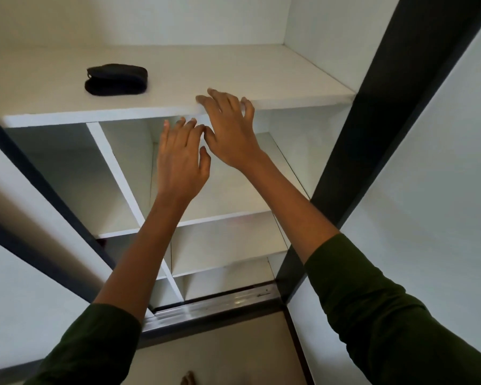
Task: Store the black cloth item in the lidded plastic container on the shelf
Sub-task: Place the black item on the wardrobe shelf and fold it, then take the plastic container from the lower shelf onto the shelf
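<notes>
A folded black cloth item [116,79] lies on the white upper shelf [233,70], towards its left. My right hand [229,129] is raised at the shelf's front edge, fingers spread and empty, its fingertips over the edge to the right of the cloth. My left hand [182,159] hangs just below that edge, beside the right hand, fingers apart and holding nothing. Both hands are well to the right of the cloth and apart from it. No lidded plastic container shows anywhere in view.
Below the upper shelf, a white vertical divider [117,168] splits lower compartments with several white shelves [228,215]. Dark wardrobe frame posts [372,120] stand on the right and left. A metal sliding-door track [214,307] runs along the bottom.
</notes>
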